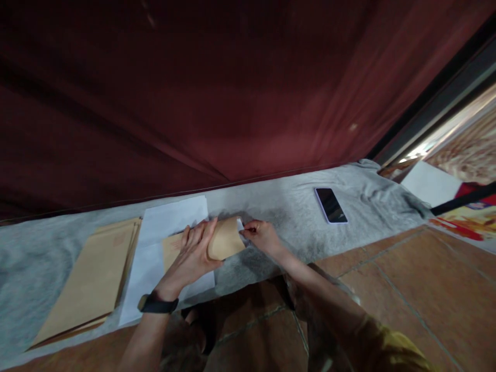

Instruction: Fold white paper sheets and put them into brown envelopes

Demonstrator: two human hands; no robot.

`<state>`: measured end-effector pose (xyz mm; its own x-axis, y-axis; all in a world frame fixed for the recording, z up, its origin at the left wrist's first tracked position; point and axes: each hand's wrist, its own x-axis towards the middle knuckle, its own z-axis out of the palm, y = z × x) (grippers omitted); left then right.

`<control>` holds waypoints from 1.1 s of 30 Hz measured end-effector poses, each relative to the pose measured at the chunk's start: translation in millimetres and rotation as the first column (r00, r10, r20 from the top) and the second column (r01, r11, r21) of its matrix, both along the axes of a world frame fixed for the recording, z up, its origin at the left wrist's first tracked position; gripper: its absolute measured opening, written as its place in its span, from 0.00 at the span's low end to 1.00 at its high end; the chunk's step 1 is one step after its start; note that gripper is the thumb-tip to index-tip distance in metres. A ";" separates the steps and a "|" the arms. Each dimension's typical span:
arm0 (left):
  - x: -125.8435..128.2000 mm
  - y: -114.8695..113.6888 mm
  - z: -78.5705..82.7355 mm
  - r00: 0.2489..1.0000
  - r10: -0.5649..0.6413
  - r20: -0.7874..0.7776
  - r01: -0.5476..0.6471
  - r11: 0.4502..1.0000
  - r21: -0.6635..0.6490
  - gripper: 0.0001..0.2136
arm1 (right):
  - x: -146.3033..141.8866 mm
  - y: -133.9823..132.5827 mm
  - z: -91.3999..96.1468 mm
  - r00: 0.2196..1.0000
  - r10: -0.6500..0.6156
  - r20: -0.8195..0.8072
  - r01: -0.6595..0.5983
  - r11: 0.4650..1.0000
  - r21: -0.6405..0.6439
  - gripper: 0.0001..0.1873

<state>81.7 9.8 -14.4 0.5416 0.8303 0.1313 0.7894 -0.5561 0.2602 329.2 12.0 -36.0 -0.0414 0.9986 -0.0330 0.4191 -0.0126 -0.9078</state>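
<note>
A brown paper envelope (227, 240) lies across white sheets, its right part bulging and its right end parted. My left hand (196, 250), with a dark watch at the wrist, grips it across its width, thumb at the near edge and fingers over the far side. At the parted end, my right hand (259, 235) pinches white paper (240, 226) that shows just inside the mouth. Its fingertips are closed. How far the paper reaches into the envelope is hidden.
Left of the white sheets (165, 219) lies a stack of brown envelopes (91, 271). A phone (330, 205) rests to the right on the grey cloth (279, 199). A dark red curtain (232, 93) hangs behind. Tiled floor (403, 289) is in front.
</note>
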 end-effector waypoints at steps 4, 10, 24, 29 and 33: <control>1.0 0.3 1.8 1.000 -0.008 -0.006 0.007 1.000 -0.022 0.55 | -6.5 -3.1 8.9 0.990 0.036 0.134 -0.032 0.999 -0.033 0.10; 2.0 0.8 0.9 1.000 -0.009 -0.006 0.009 1.000 -0.013 0.54 | -10.8 -4.3 15.3 0.963 -0.026 0.269 0.046 0.997 -0.068 0.08; 0.9 0.9 3.2 0.999 -0.045 -0.013 0.045 0.999 0.030 0.52 | -11.8 -0.7 -6.8 0.987 -0.159 0.028 0.161 0.983 -0.085 0.17; 1.7 0.3 3.8 0.998 -0.055 -0.001 0.055 0.996 0.068 0.49 | -11.7 7.9 -20.4 0.966 -0.129 -0.225 0.053 0.948 -0.315 0.04; 4.0 -0.6 9.2 0.998 -0.017 0.060 0.008 0.988 0.157 0.46 | -9.8 8.5 -16.4 0.874 -0.218 -0.435 0.076 0.944 -0.320 0.04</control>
<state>85.6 9.2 -5.2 0.5388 0.7900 0.2926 0.7673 -0.6036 0.2165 319.4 20.5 -52.4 0.0238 0.9439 -0.3294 -0.0704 -0.3271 -0.9424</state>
